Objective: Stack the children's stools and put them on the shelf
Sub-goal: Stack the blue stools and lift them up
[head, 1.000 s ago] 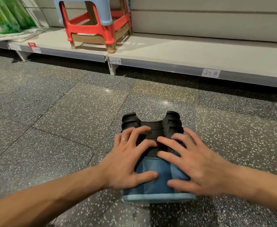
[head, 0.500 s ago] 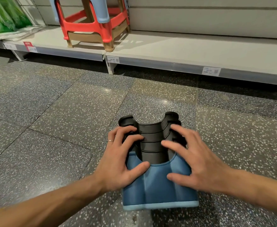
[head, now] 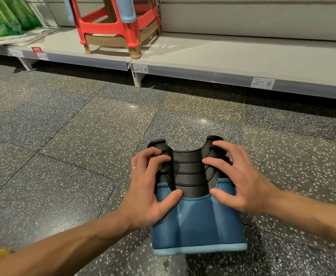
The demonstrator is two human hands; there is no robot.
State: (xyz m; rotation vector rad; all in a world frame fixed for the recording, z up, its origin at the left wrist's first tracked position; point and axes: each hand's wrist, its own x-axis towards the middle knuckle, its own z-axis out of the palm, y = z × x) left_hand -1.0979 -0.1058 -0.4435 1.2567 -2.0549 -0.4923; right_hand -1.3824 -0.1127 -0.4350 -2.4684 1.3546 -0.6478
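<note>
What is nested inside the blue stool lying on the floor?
Several black plastic stools are nested inside the blue plastic stool, their stepped rims sticking out. Their seats are hidden inside it, and the left hand and right hand cover their legs.

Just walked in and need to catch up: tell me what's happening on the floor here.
A person is crouched over a nested stack of stools lying on its side on the floor: black ones pushed into a blue outer one. The left hand and right hand grip its two sides. Other stacked stools already stand on the shelf, which this stack hasn't reached.
</note>
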